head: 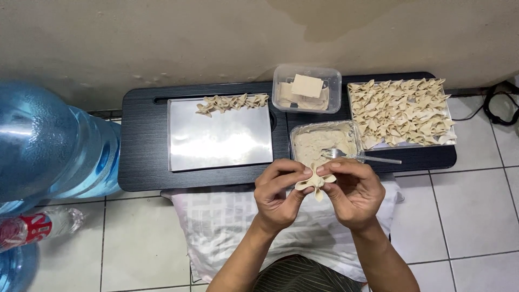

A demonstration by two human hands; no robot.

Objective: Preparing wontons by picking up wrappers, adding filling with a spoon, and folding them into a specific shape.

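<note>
My left hand [278, 193] and my right hand [351, 192] pinch one pale folded dumpling [315, 183] between their fingertips, just in front of the low black table [143, 162]. Right behind the hands stands a clear tub of pale filling [319, 145] with a clear plastic fork [359, 157] resting in it. A clear box of square wrappers [306, 88] sits further back. The steel tray on the left [219, 141] holds a short row of folded dumplings [232, 103] along its far edge. The tray at the right [400, 112] is covered with several folded dumplings.
A big blue water jug [51, 143] stands at the left, with a plastic bottle [38, 227] lying on the white tiled floor beside it. A white checked cloth [227, 221] covers my lap. A black cable [500, 105] lies at the far right by the wall.
</note>
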